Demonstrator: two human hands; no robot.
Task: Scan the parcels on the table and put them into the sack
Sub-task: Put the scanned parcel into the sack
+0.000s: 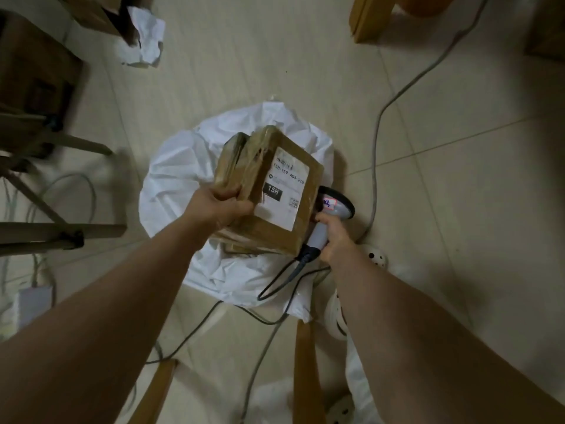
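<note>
My left hand (227,206) grips a brown taped cardboard parcel (275,185) by its left edge, holding it over the open white sack (174,175) on the floor. The parcel's white shipping label with a black "15H" patch faces up. A second brown piece sits against the parcel's far left side. My right hand (333,237) holds a grey barcode scanner (333,206) by its handle, right beside the parcel's right edge. The scanner's head points toward the parcel and is partly hidden behind it. Another brown parcel shows inside the sack under the held one.
The scanner's dark cable (284,280) loops over the sack's near rim. Grey cables (377,154) run across the tiled floor. Wooden chair legs (305,371) stand near me, metal furniture legs (61,234) and cardboard boxes (33,71) at left, crumpled white paper (146,38) at top.
</note>
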